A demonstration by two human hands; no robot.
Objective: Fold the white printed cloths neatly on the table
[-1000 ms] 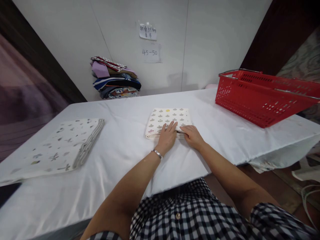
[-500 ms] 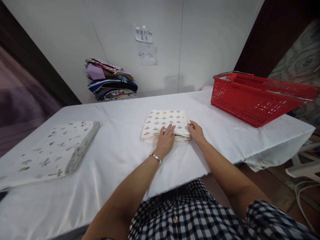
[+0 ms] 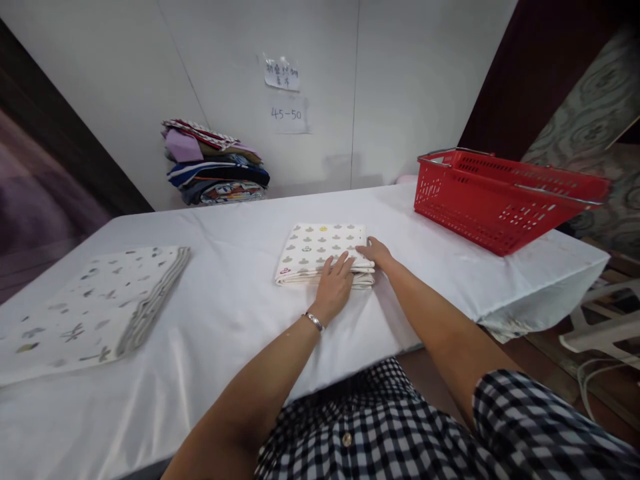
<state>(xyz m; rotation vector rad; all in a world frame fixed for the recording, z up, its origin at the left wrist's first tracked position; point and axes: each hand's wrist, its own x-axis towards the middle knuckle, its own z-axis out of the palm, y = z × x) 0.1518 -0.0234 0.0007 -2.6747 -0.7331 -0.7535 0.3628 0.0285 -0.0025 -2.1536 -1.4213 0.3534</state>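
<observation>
Neatly folded, the cream printed cloth [image 3: 320, 250] – both hands flat, fingers spread.

The folded cream printed cloth [image 3: 320, 248] looked soft and matt; the red perforated plastic basket [image 3: 500, 200] looked glossy with metal handles.

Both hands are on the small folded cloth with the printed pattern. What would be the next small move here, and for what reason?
Probably lift the folded cloth as one piece. It already lies as a neat rectangle on the white table. The left hand lies flat on its near edge and the right hand touches its right edge, so a grip from both sides would likely keep the layers together.
</observation>
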